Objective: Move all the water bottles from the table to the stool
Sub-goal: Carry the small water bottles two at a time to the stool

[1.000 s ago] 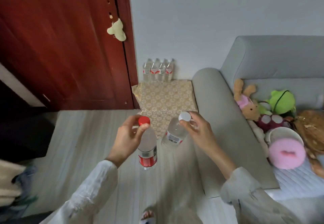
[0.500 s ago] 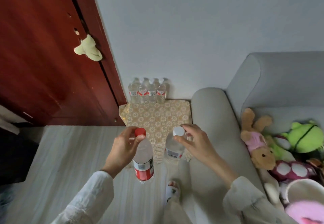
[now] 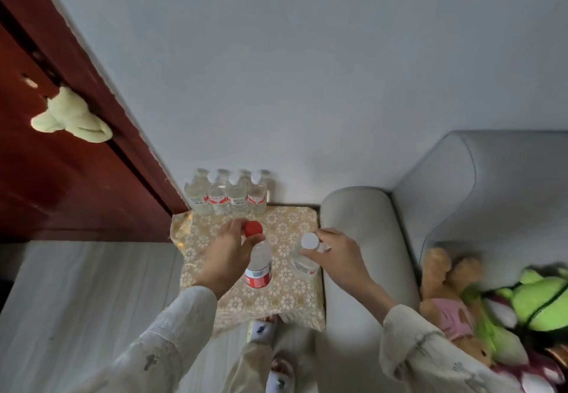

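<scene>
A stool point(image 3: 285, 303) under a gold floral cloth stands against the wall between the door and the sofa arm. Several clear water bottles point(image 3: 227, 194) with white caps stand in a row along its far edge. My left hand point(image 3: 229, 257) grips the neck of a red-capped bottle point(image 3: 258, 265) with a red label, held upright over the stool's middle. My right hand point(image 3: 339, 254) holds a white-capped bottle point(image 3: 302, 259) by its neck, just right of the first and over the stool's right side. Whether either bottle touches the cloth I cannot tell.
A grey sofa arm point(image 3: 359, 239) flanks the stool on the right, with plush toys point(image 3: 491, 309) on the seat. A dark red door point(image 3: 61, 177) with a pale plush point(image 3: 72, 117) on its handle stands to the left. My slippered feet point(image 3: 270, 352) are on the light wooden floor point(image 3: 86, 300).
I have walked up to the stool. Both hands carried their bottles forward from above the floor to above the stool's cloth.
</scene>
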